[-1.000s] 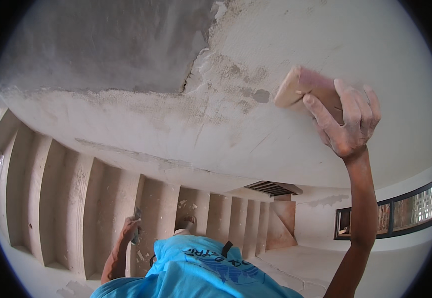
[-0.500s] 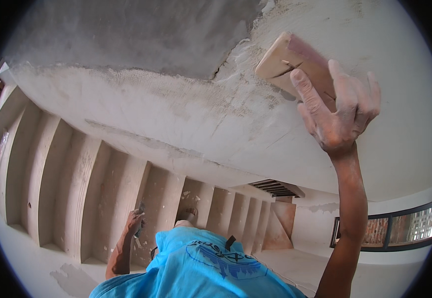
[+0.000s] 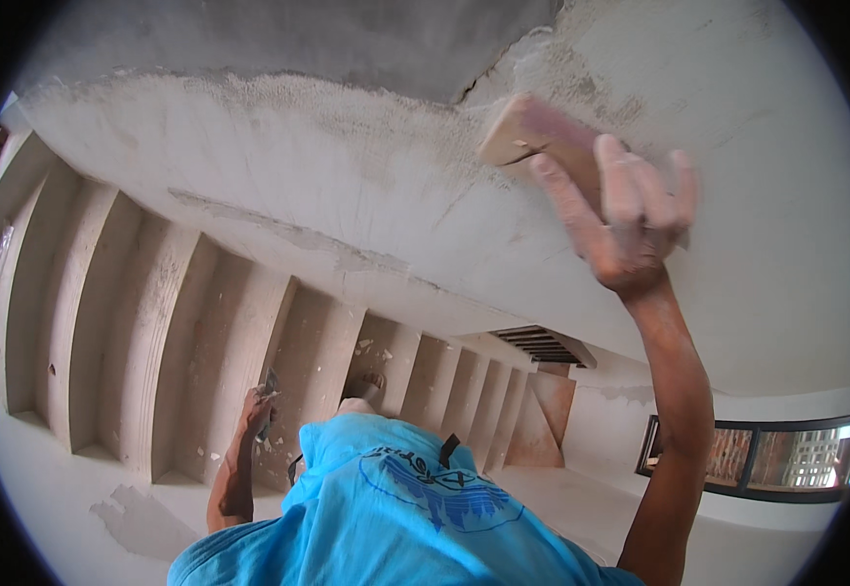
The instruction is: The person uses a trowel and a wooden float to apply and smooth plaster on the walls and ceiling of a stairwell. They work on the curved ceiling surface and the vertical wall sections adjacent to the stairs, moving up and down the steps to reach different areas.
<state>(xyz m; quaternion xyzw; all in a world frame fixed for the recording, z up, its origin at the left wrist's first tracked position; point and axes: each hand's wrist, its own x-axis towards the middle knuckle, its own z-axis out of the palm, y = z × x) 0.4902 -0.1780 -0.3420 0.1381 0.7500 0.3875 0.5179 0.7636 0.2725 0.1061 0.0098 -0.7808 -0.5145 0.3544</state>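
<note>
My right hand (image 3: 630, 215), dusted white, grips a sanding block (image 3: 552, 142). The block is flat and rectangular, pale at one end and pinkish along its face, with a dark crack or tear. It lies against the rough white plaster wall (image 3: 366, 186), just below the corner of a grey patch (image 3: 278, 44). Motion blurs the fingers slightly. Lower down on the left, over the stairs, my left hand (image 3: 257, 405) is closed round a small putty knife (image 3: 270, 381). Its narrow blade points up, and the fingers hide most of the handle.
Pale concrete stairs (image 3: 220, 342) run below the wall, with white flecks scattered on the treads. My foot (image 3: 374, 381) rests on one step. A dark slatted vent or grille (image 3: 542, 344) and a dark-framed window (image 3: 752, 459) are at the right.
My right hand and the sanding block have moved left and a little down across the plaster. The view has shifted slightly. My left hand still holds the putty knife, its blade now showing more clearly.
</note>
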